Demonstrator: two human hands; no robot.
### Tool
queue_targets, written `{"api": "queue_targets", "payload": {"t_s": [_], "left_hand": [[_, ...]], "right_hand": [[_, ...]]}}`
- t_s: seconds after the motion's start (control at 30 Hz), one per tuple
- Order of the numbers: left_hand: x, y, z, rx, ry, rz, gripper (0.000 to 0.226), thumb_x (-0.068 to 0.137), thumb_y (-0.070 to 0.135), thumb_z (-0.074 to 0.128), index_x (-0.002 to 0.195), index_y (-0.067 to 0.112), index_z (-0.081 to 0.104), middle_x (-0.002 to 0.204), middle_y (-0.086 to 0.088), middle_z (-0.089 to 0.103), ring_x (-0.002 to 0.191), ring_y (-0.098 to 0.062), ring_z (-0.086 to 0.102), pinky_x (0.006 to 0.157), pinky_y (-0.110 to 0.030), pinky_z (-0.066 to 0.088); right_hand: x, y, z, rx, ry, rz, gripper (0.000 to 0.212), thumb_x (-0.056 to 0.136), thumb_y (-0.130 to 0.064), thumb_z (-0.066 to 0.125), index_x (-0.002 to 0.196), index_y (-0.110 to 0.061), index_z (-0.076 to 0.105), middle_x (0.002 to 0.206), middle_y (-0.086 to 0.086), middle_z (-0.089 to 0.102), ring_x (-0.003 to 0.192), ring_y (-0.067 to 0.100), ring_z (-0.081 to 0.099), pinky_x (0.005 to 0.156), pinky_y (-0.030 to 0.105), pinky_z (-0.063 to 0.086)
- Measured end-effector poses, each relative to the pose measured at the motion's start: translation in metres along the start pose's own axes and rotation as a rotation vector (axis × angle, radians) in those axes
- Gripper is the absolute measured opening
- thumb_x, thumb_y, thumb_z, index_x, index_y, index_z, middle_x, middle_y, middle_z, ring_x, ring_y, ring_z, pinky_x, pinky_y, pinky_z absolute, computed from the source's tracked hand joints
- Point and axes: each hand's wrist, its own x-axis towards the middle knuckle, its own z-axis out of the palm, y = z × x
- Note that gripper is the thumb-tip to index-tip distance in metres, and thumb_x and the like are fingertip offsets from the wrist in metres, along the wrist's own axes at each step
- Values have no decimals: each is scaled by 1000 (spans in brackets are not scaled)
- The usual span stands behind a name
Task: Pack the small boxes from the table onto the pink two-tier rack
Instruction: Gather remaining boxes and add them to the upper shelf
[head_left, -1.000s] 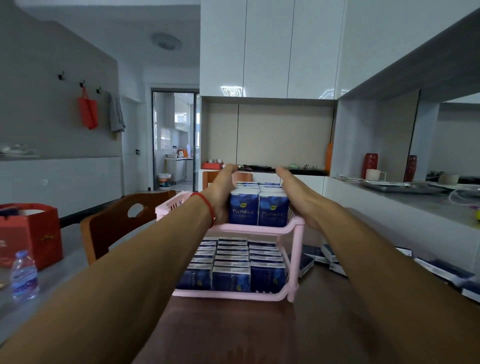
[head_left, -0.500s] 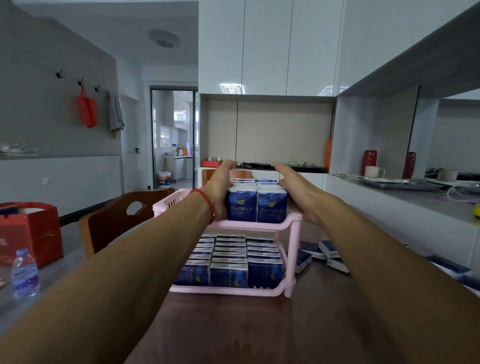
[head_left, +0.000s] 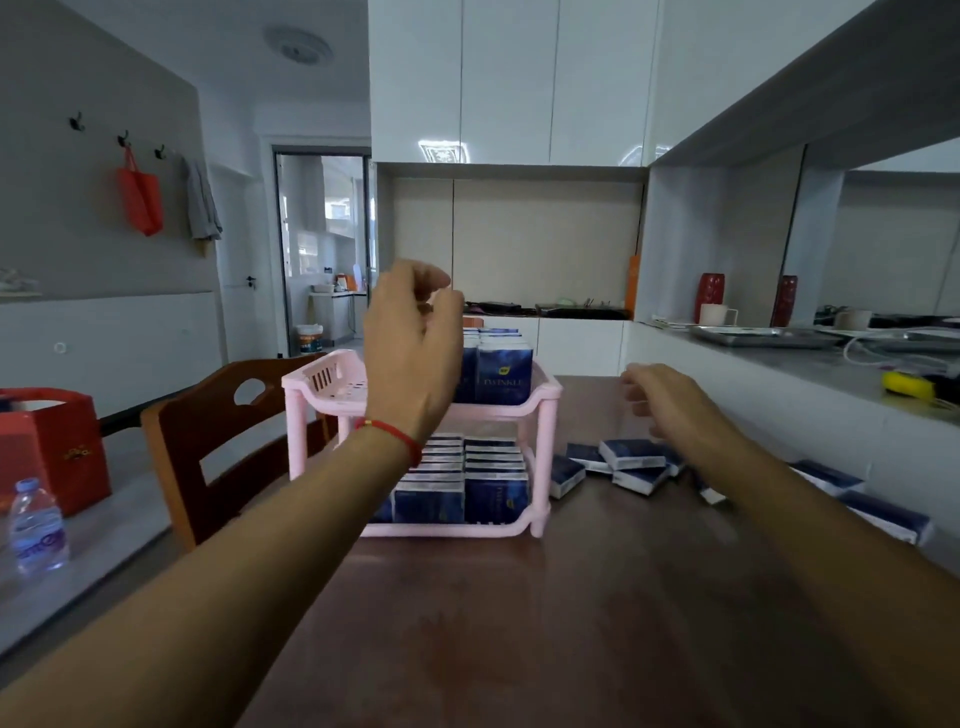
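The pink two-tier rack (head_left: 540, 410) stands on the dark wooden table (head_left: 519, 623). Its lower tier is packed with blue boxes (head_left: 493, 493). Upright blue boxes (head_left: 504, 374) fill the right part of the upper tier; its left part is bare. My left hand (head_left: 410, 343) hovers in front of the upper tier, fingers loosely curled, holding nothing. My right hand (head_left: 670, 400) hangs to the right of the rack, above several loose blue boxes (head_left: 631, 454) lying on the table, fingers relaxed and empty.
More blue boxes (head_left: 883, 514) lie along the table's right edge by the white counter (head_left: 779, 374). A wooden chair (head_left: 223, 431) stands left of the rack. A water bottle (head_left: 36, 530) and a red bag (head_left: 52, 447) sit at far left.
Both hands have let go of the boxes on the upper tier. My left hand has lifted up and back; my right hand has swung right and down toward the loose boxes.
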Motion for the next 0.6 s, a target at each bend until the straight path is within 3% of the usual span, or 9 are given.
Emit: {"api": "queue_targets", "payload": {"t_s": [0.1, 0.2, 0.27, 0.37, 0.47, 0.6], "left_hand": [[-55, 27, 18, 29, -132, 239, 13, 86, 16, 53, 98, 13, 55, 99, -5, 55, 94, -23, 55, 81, -40, 52], [-112, 37, 59, 114, -516, 347, 24, 78, 12, 60, 102, 16, 57, 103, 0, 54, 96, -17, 50, 83, -32, 46], [-140, 35, 86, 170, -720, 393, 32, 74, 15, 61, 106, 17, 58, 108, -2, 55, 101, -20, 51, 87, -36, 45], [-167, 36, 132, 232, -922, 303, 50, 81, 24, 63, 130, 17, 52, 128, -4, 54, 120, -24, 48, 100, -38, 41], [-179, 29, 167, 302, -1026, 240, 61, 89, 32, 62, 143, 19, 39, 134, -5, 51, 126, -24, 43, 103, -35, 38], [-188, 14, 191, 312, -996, 227, 55, 92, 34, 59, 142, 20, 41, 132, -5, 52, 124, -22, 42, 102, -32, 35]], "right_hand": [[-28, 46, -30, -260, 27, -34, 19, 97, -29, 57, 113, -21, 64, 105, -2, 62, 92, 17, 57, 79, 28, 41], [-50, 87, -60, -482, 31, 98, 21, 92, -26, 61, 109, -19, 70, 108, 5, 68, 98, 25, 62, 85, 33, 47], [-60, 110, -75, -577, 103, 58, 25, 85, -29, 60, 103, -17, 72, 109, 8, 71, 104, 30, 65, 88, 38, 51], [-71, 143, -111, -736, 215, 101, 26, 86, -23, 61, 108, -13, 71, 117, 14, 64, 109, 35, 63, 91, 41, 51], [-59, 170, -138, -718, 261, 252, 46, 91, -31, 66, 129, -9, 52, 130, 18, 42, 115, 41, 55, 98, 46, 47], [-31, 202, -153, -657, 252, 309, 62, 94, -36, 61, 145, -9, 37, 143, 22, 34, 125, 46, 47, 103, 48, 42]]}}
